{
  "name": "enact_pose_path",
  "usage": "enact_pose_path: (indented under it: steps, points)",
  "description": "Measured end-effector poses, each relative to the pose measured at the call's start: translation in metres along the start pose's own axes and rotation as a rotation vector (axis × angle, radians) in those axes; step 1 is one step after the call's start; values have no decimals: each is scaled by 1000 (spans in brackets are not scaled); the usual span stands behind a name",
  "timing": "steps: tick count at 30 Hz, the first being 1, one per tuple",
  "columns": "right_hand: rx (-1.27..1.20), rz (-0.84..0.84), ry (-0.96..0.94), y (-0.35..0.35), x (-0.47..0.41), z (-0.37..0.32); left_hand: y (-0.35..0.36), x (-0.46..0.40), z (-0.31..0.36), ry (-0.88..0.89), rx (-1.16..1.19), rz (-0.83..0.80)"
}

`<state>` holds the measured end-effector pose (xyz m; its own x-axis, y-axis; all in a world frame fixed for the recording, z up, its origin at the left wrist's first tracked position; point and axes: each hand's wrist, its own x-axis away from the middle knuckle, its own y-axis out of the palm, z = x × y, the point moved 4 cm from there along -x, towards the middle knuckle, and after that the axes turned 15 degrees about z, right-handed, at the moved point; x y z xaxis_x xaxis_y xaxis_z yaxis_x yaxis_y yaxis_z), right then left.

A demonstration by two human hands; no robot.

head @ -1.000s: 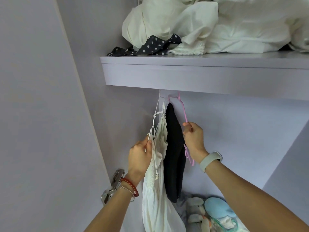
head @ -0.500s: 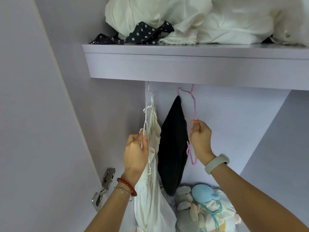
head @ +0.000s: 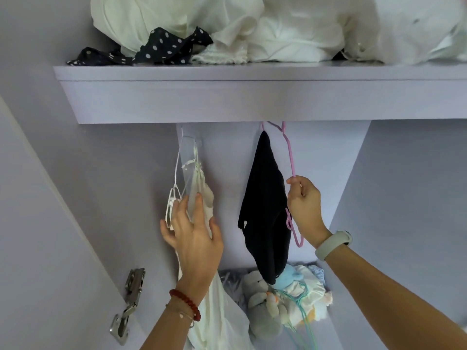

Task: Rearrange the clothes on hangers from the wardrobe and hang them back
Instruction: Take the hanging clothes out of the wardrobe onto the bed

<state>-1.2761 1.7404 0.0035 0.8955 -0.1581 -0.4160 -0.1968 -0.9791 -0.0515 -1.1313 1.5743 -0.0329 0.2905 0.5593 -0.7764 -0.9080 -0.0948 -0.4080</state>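
Under the wardrobe shelf (head: pixel 227 102) hang two garments. On the left, a cream dress (head: pixel 217 299) hangs from a white hanger (head: pixel 177 173). My left hand (head: pixel 194 233) lies against its upper part with fingers spread and straight. To the right, a black garment (head: pixel 265 210) hangs on a pink hanger (head: pixel 290 157), whose hook goes up behind the shelf edge. My right hand (head: pixel 304 205) grips the pink hanger's side bar, fingers curled round it.
White bedding (head: pixel 278 26) and a dark polka-dot cloth (head: pixel 161 49) are piled on the shelf. Soft toys and small clothes (head: pixel 285 296) lie heaped on the wardrobe floor below. The open door with a metal hinge (head: pixel 129 304) stands at left.
My right hand slid the pink hanger with the black garment to the right, away from the cream dress. My left hand let go of the white hanger and opened flat against the dress.
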Motion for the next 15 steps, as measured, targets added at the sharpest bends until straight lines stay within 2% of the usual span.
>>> enact_pose_path:
  steps: [3, 6, 11, 15]
  points:
    - [100, -3, -25, -31, 20, 14, 1, 7, 12, 69, -10, -31]
    - [170, -18, -13, -69, 38, 29, 8, 18, 33, 92, 169, -127]
    - [342, -77, -26, -153, 68, 63, 34, 45, 73, 108, 375, -357]
    - [507, -57, -19, -241, 95, 81, 54, 95, 126, 295, 385, -593]
